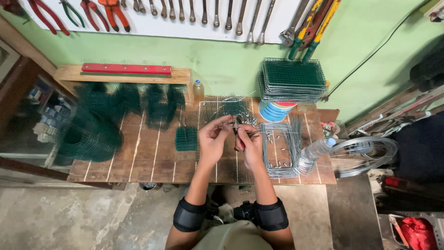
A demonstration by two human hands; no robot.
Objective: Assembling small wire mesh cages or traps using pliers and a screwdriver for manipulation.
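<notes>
- Closest in, both forearms come up from the bottom edge, each wearing a black band, elbows tucked so the hands meet over the middle of the wooden workbench (138, 157).
- The left hand (212, 141) has its fingertips pinched shut on a thin wire (226, 127), holding it level and steady, by the look of it, so the tool can bite.
- The right hand (251, 144) is wrapped closed round red-handled pliers (238, 139), nose up against that wire; whether the nose has actually clamped it is too small to tell.
- Under the hands lies a flat wire grid panel (217, 109), right where the work happens.
- Just right, a stack of bare wire frames (277, 150) with small metal clips inside, and a clear plastic bottle (317, 149) lying beside it, all within easy reach.
- Left, a small green mesh block (186, 139), then curved green mesh rolls (92, 134), parked out of the way.
- Further back, a stack of green mesh panels (292, 79) rests on a striped tub.
- At the wall, a board of hanging tools (185, 11), stored above the bench.
</notes>
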